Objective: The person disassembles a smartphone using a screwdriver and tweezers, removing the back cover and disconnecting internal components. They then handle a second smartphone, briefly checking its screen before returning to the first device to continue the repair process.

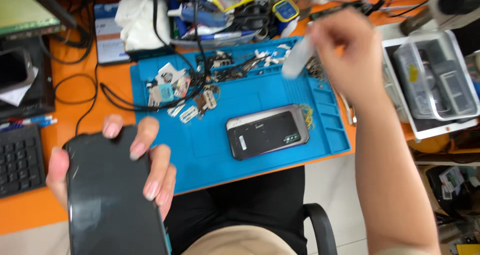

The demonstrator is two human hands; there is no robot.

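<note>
My left hand (145,170) grips a black smartphone (110,195) at the lower left, its dark glass screen facing up, fingers wrapped round its right edge. My right hand (345,50) is raised over the back right of the blue work mat (210,155) and holds a small whitish object (297,60) that is blurred by motion. A second device (267,131), dark with a grey frame, lies flat on the mat between my hands.
Small metal parts, screws and a black cable (150,102) litter the mat's back half. Tools and tubes crowd the desk's far edge. A keyboard (20,160) sits at left, a white tray with grey boxes (430,80) at right. The orange desk edge and a chair arm lie below.
</note>
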